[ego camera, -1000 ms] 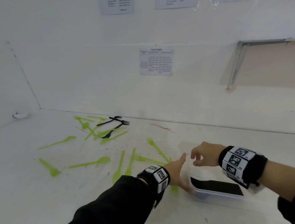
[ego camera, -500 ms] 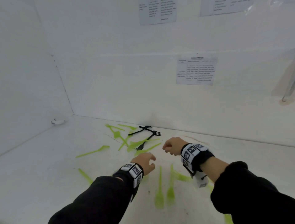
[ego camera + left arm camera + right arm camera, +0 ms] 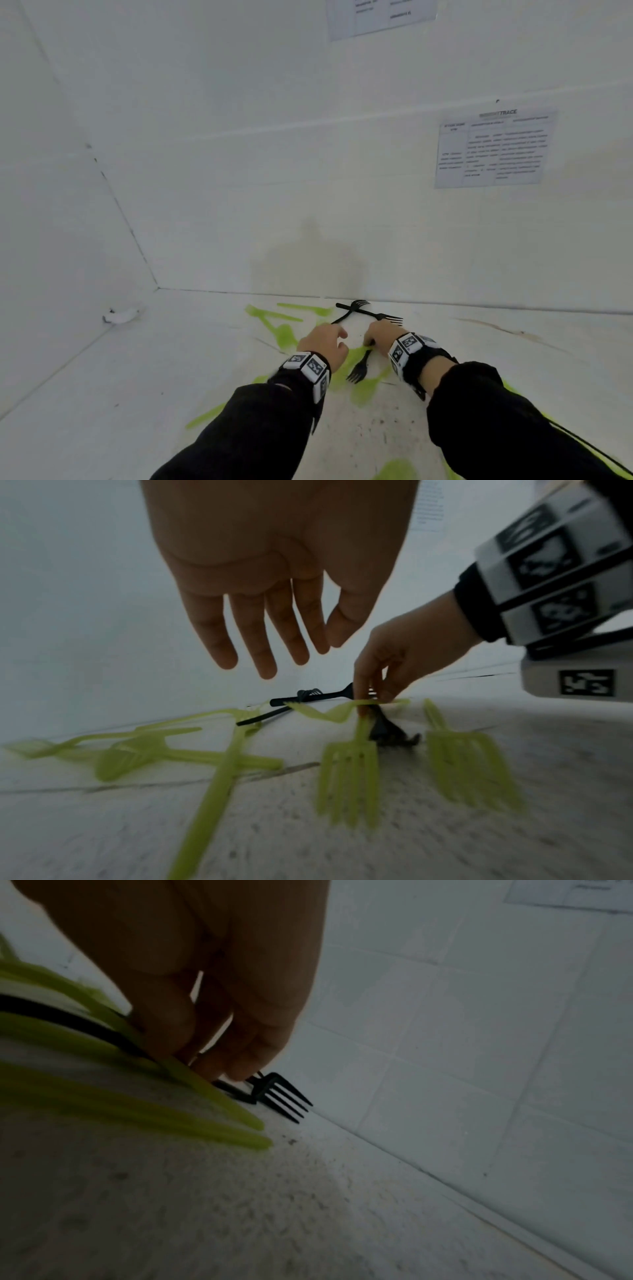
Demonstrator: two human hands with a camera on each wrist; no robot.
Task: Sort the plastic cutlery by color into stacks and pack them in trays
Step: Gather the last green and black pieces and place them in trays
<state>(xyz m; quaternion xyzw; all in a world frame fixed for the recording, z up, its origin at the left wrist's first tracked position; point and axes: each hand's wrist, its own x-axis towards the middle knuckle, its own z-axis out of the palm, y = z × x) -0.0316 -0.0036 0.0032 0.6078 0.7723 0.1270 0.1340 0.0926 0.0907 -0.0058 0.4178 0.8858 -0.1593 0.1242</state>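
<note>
Near the back wall [image 3: 308,171] of the white bench [image 3: 137,359], black and green plastic cutlery lies mixed in a loose heap. Two black forks [image 3: 368,312] cross each other just beside the wall, and a third black fork [image 3: 359,370] lies between the two wrists with its tines toward the person, on top of green pieces. Green forks [image 3: 349,775] and a green spoon [image 3: 116,761] are scattered across the bench in front of the hands.

The right hand [image 3: 382,334] reaches down with its fingers [image 3: 369,685] curled into the heap, closing on the handle end of the near black fork; whether it has truly pinched it, or a green handle beside it, I cannot tell. The left hand [image 3: 323,346] hovers above the green pieces, fingers [image 3: 253,642] straight and relaxed, grasping nothing. No tray shows in these views.

Such cutlery is likely very light, thin and somewhat springy, with a smooth surface that slides easily on the bench. The flat handle probably offers the best hold, pinched from the sides near its middle, since the tines are narrow and may snag on crossed neighbours. Lifting one piece could drag or flick others.
</note>
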